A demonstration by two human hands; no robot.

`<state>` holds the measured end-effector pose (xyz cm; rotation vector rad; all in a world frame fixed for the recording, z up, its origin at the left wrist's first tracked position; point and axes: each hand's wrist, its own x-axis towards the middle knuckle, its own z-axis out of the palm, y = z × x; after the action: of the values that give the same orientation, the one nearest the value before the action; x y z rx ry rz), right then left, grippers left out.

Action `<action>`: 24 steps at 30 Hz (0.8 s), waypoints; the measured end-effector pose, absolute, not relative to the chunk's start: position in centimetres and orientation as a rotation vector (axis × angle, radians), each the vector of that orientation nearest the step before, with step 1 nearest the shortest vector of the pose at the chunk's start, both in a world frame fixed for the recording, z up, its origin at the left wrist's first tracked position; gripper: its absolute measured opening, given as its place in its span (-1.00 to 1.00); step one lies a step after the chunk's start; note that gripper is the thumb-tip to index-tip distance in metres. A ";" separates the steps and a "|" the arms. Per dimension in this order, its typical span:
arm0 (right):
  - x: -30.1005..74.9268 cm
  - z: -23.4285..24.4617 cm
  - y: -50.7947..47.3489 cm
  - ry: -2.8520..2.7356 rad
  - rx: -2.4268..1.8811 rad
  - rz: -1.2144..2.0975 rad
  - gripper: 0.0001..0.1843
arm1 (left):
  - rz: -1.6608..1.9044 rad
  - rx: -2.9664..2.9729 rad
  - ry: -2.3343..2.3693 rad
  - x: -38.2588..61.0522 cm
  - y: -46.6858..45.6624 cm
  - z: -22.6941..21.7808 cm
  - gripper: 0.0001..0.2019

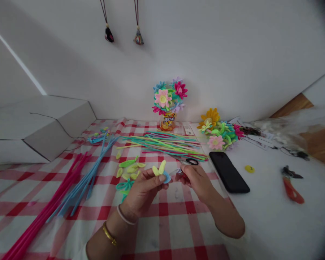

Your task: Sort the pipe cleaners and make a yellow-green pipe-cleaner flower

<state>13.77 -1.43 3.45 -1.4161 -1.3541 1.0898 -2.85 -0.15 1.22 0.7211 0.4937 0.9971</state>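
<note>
My left hand (143, 190) pinches a small pipe-cleaner piece (162, 172) with yellow-green petals and a light blue coil. My right hand (196, 180) is closed just to its right, fingertips at the blue coil, gripping something small with a red and silver bit that I cannot make out. Both hands hover over the red-and-white checked cloth (173, 224). Loose yellow-green petals (128, 169) and a teal pipe-cleaner bow (124, 186) lie just left of my left hand.
Pink (47, 209) and blue pipe cleaners (83, 182) lie at left, a mixed-colour bundle (165, 144) behind. Scissors (191, 161), a black phone (229, 171), red pliers (292, 187), a flower jar (168, 104), a flower bunch (219, 131) and a white box (40, 126) surround them.
</note>
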 end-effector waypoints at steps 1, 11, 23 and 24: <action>13.7 3.5 -1.4 -1.352 -1.418 1.090 -0.60 | 0.999 0.719 0.500 -2.8 -0.1 1.2 -0.98; 14.7 2.8 -1.1 -1.502 -1.474 1.054 -0.47 | 1.012 0.694 0.503 -3.0 -0.1 1.2 -0.98; 14.2 1.9 -1.0 -1.742 -1.434 1.026 -0.77 | 1.065 0.571 0.462 -3.0 -0.1 1.6 -0.96; 14.0 2.0 -1.1 -1.591 -1.341 1.166 -0.76 | 1.053 0.571 0.468 -2.9 -0.1 1.6 -0.97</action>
<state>13.95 -1.10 2.05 -1.3413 -1.5906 1.1664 -2.93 -0.14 1.56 0.5715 0.4675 1.0526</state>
